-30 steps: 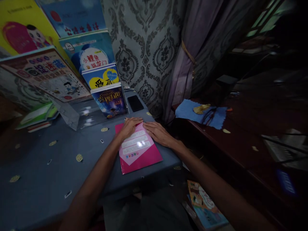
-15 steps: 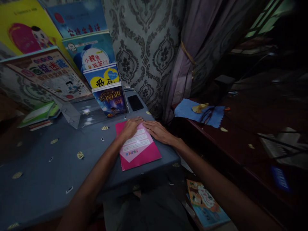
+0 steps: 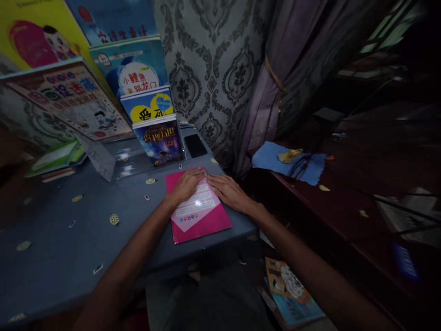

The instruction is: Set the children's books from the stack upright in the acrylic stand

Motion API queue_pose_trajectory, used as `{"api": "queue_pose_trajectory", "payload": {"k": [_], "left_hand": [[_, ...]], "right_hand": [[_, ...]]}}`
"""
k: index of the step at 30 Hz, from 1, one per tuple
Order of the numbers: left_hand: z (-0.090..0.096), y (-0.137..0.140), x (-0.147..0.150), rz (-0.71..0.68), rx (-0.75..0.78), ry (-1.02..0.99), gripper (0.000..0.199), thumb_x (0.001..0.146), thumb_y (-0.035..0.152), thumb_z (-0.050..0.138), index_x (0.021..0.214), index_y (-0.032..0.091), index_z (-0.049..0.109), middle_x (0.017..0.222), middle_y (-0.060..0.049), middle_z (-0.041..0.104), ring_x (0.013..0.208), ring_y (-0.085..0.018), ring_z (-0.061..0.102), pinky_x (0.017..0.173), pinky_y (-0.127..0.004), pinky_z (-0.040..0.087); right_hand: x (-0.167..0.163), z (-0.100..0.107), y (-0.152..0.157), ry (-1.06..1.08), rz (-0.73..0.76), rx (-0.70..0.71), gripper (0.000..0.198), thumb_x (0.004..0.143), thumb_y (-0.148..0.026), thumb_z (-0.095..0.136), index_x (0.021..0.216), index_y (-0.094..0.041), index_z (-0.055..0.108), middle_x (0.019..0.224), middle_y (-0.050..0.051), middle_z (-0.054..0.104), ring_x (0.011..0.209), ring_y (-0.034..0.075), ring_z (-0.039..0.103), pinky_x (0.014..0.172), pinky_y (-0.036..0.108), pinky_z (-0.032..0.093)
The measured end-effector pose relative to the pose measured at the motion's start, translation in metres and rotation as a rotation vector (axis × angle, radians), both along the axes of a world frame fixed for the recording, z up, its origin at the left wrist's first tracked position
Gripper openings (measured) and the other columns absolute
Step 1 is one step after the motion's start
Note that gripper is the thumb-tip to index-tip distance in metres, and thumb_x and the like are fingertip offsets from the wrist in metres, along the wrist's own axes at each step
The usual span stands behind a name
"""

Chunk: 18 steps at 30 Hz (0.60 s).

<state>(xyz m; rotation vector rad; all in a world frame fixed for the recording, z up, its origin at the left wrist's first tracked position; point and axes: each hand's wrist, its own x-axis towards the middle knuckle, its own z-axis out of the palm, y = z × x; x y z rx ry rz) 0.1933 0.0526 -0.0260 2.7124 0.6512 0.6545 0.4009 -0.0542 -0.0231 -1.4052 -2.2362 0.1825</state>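
Observation:
A pink book (image 3: pixel 206 227) lies closed and flat near the right corner of the table, its text panel facing up. My left hand (image 3: pixel 188 185) rests flat on the upper part of its cover, fingers stretched toward the far edge. On the book's upper right side lies my right hand (image 3: pixel 227 191), fingers extended. The fingertips of both hands meet or nearly meet near the book's far right corner. Neither hand is wrapped around anything.
A clear stand (image 3: pixel 99 158) holds several upright books, including a dark blue one (image 3: pixel 160 142). A black phone (image 3: pixel 195 145) lies beside it. Green booklets (image 3: pixel 58 158) sit at left. A blue cloth (image 3: pixel 268 156) lies on the dark red surface at right. Another book (image 3: pixel 292 292) lies below.
Both hands stay on the pink book in nearly the same pose. The view has shifted slightly; the book has not visibly moved on the table.

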Motion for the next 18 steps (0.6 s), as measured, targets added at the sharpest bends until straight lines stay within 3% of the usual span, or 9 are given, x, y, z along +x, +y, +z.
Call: {"api": "queue_pose_trajectory", "payload": {"k": [7, 18], "left_hand": [[-0.002, 0.016, -0.008, -0.011, 0.027, -0.034, 0.045, 0.094, 0.006, 0.049, 0.133, 0.021, 0.067, 0.141, -0.012, 0.065, 0.135, -0.022, 0.059, 0.116, -0.048, 0.046], [0.004, 0.062, -0.014, 0.014, 0.016, -0.007, 0.045, 0.092, 0.005, 0.049, 0.131, 0.019, 0.068, 0.139, -0.011, 0.067, 0.134, -0.022, 0.060, 0.117, -0.048, 0.045]], "right_hand": [[-0.011, 0.002, 0.008, -0.093, -0.018, -0.007, 0.046, 0.107, -0.030, 0.034, 0.146, -0.019, 0.056, 0.151, 0.014, 0.058, 0.144, 0.026, 0.049, 0.118, 0.052, 0.037], [-0.022, -0.005, 0.058, -0.130, -0.053, 0.017, 0.047, 0.104, -0.024, 0.038, 0.147, -0.018, 0.055, 0.151, 0.015, 0.057, 0.142, 0.027, 0.050, 0.117, 0.054, 0.037]]}}
